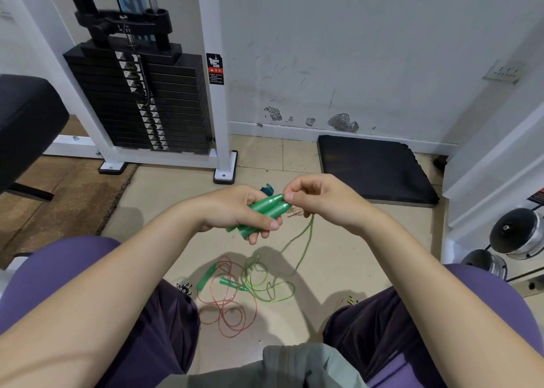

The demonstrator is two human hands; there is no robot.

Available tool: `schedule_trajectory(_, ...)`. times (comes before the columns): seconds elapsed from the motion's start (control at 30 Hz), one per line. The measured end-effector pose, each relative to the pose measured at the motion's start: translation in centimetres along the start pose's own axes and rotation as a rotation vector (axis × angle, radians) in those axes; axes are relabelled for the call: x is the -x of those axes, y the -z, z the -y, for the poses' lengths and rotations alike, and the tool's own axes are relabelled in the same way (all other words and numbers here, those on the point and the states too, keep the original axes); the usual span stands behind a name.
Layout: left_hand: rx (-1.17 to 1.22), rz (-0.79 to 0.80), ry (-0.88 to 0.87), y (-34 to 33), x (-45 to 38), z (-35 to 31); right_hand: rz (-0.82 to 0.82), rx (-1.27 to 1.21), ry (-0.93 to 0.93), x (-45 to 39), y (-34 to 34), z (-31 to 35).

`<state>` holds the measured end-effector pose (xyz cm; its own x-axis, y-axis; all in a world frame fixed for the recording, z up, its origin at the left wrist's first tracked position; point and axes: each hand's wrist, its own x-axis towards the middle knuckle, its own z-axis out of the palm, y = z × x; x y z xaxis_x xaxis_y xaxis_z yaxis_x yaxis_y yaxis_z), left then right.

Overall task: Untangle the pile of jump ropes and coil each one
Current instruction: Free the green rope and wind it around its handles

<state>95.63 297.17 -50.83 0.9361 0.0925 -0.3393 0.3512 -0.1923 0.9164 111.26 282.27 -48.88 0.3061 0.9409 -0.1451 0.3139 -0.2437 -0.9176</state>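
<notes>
Even indoor light, soft shadows, wide-angle edge distortion.

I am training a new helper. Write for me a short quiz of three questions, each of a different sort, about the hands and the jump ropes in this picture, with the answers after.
1. True or false: the left hand grips two green plastic handles side by side.
2. Multiple choice: where do the right hand's fingertips pinch? A) at the pointed tips of the handles, B) the red rope on the floor, C) the black floor mat.
3. Fill in: the thin green cord hangs down to a tangle on the tiled floor, where it lies mixed with a thin ___ cord.

Key: 1 true; 2 A; 3 red (pinkish red).
</notes>
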Motion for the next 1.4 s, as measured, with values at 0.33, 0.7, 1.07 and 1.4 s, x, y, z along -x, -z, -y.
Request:
schedule_trajectory(0.33, 0.057, -0.052, 0.006, 0.2, 0.0, -0.1, -0.055, -0.176, 0.004, 0.2, 1.5, -0.3)
schedule_trajectory(0.7, 0.048, -0.073, -0.005, 0.6, 0.0, -0.1, -0.075, -0.325, 0.015, -0.4, 1.0, -0.6)
schedule_trajectory(1.07, 0.186, -0.079, -0.117, 0.5, -0.2, 0.1, -0.069, -0.275, 0.034, -0.5, 1.7, -0.7)
schedule_trajectory(1.4, 0.14, -0.618, -0.06, 2.0, -0.9, 0.7, -0.2, 0.141, -0.028, -0.4, 1.8, -0.9)
